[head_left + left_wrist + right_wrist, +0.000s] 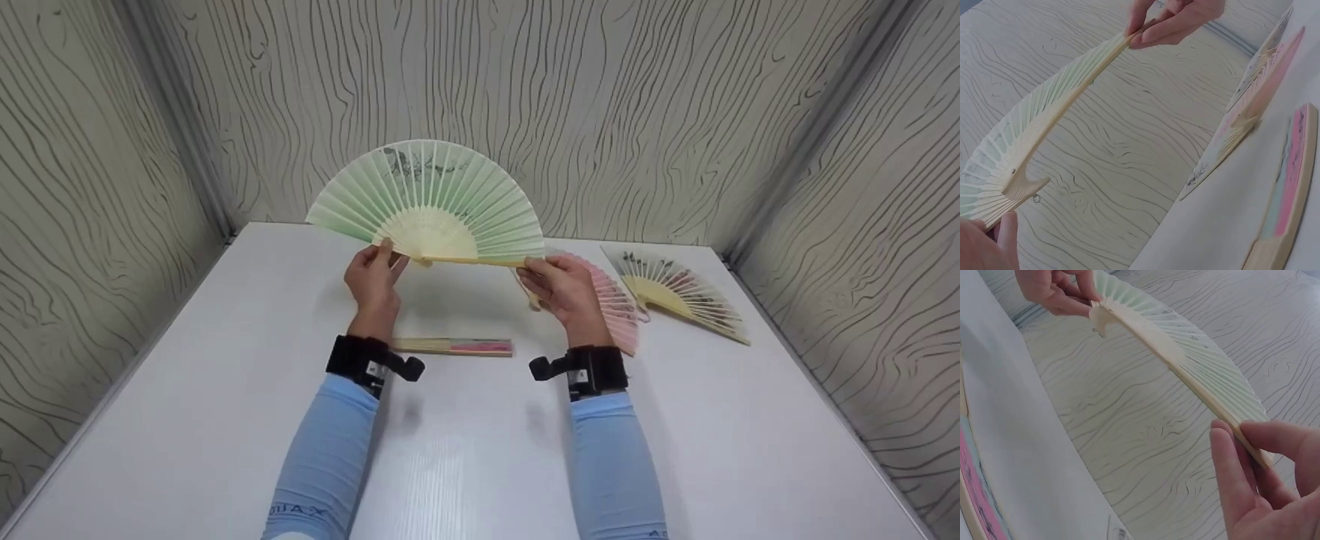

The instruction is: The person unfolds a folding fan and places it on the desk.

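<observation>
Overhead, a green folding fan [427, 199] is held spread open above the far half of a white table [225, 420], its leaf standing upright toward twelve o'clock against the wood-grain wall [600, 97]. The left hand [373, 276] pinches the fan near its pivot, at the nine o'clock end of the lower edge, fingers curled round the bunched ribs. The right hand [561, 289] grips the tip of the outer guard stick at three o'clock, thumb and fingers clamped on the pale wood; the right wrist view shows that pinch close up, with the stick [1185, 360] running away toward the other hand.

Directly beneath the raised fan, at six o'clock from it and between the two wrists, a closed fan [452, 346] with a pink leaf lies flat on the table. A pink open fan [616, 304] lies spread on the surface just behind the right hand, which hides part of it. Further toward three o'clock, a cream fan [679, 292] with dark printing lies open near the table's right edge, close beside the pink one. Both forearms wear light blue sleeves [322, 450] and black wrist straps [360, 360].
</observation>
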